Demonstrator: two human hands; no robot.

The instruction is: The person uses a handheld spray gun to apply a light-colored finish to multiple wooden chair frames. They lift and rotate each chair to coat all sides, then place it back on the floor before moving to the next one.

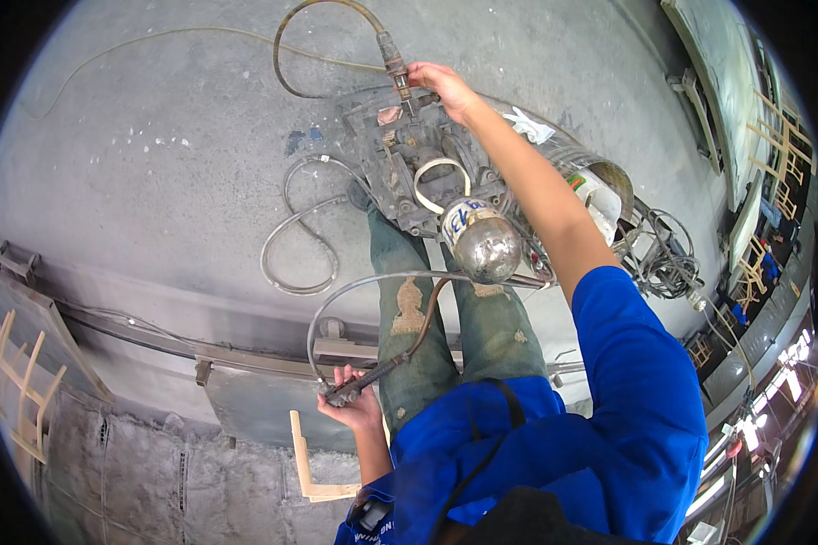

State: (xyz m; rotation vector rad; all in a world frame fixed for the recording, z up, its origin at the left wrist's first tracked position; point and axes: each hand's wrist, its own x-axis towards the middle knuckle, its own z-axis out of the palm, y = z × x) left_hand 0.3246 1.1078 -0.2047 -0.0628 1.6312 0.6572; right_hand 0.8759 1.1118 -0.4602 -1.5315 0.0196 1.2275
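"How's that right arm?"
"Stretched toward twelve o'clock, right hand [440, 84] gripping the hose coupling [394, 60] at the far end of the grimy machine [418, 143]."
"And the left?"
"Low, at seven o'clock: left hand [356, 409] palm-up, curled around a dark, hose-fed handpiece [344, 393] beside the jeans [411, 341]."

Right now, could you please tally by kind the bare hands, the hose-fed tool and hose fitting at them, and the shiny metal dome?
Bare hands: 2, left hand and right hand
Hose-fed tool: 1
Hose fitting: 1
Shiny metal dome: 1
Total: 5
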